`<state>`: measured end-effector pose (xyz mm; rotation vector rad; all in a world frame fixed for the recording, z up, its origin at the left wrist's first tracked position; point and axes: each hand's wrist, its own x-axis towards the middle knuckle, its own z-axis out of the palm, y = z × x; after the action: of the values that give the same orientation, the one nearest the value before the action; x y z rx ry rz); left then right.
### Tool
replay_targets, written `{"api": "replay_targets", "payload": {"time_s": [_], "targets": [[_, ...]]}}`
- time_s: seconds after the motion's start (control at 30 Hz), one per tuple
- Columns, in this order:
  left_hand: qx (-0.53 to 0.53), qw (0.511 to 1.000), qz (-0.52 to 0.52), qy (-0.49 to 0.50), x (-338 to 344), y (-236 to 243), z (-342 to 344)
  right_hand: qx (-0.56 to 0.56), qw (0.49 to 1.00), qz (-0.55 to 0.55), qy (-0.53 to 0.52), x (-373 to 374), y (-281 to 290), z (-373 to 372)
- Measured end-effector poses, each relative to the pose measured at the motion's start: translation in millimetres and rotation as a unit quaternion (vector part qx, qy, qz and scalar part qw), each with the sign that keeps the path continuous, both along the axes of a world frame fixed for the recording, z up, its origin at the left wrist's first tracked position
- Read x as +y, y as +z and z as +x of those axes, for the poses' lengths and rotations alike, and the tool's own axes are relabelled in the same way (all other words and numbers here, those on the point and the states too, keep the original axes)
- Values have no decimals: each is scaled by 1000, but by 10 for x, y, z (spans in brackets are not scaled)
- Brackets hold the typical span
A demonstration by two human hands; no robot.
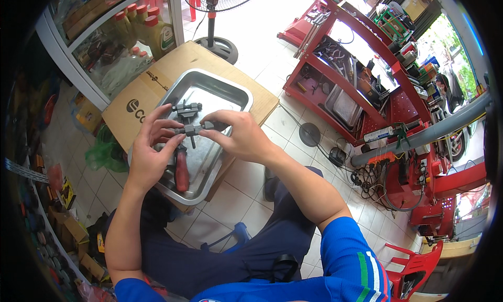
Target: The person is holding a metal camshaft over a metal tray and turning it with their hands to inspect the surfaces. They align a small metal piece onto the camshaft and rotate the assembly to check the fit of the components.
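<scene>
Over a metal tray (242, 95), both of my hands pinch a small dark metal screw tool (192, 130) with a blocky body and a thin crossbar. My left hand (149, 150) grips its left end between thumb and fingers. My right hand (241, 137) closes thumb and forefinger on the right end. Just beyond my fingers, a second dark metal block-shaped piece (187, 109) with a bolt lies in the tray. A tool with a red handle (182, 171) rests nearer me, its upper part hidden by the held tool and my left hand.
The tray stands on a cardboard box (257, 100). A glass cabinet (110, 45) with bottles is at the far left, a fan (211, 27) behind the box. To the right stand a red tool cart (340, 82), tangled cables (367, 181) and a red chair (416, 265).
</scene>
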<state>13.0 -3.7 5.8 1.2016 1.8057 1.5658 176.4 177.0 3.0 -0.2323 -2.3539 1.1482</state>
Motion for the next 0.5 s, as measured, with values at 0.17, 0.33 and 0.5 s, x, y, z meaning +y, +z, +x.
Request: {"api": "replay_targets", "payload": {"time_s": [0.17,0.33,0.5], "targets": [[-15,1000,8,-4,-8,-22,-15,-2,1000,-12,0,-11,12,-12],[-9,1000,16,-8,-8,-80,-30,6,1000,-1,11,-17,-19,-23],[-51,998,-31,-7,-28,-22,-48,8,1000,9,16,-20,-29,-13]]}}
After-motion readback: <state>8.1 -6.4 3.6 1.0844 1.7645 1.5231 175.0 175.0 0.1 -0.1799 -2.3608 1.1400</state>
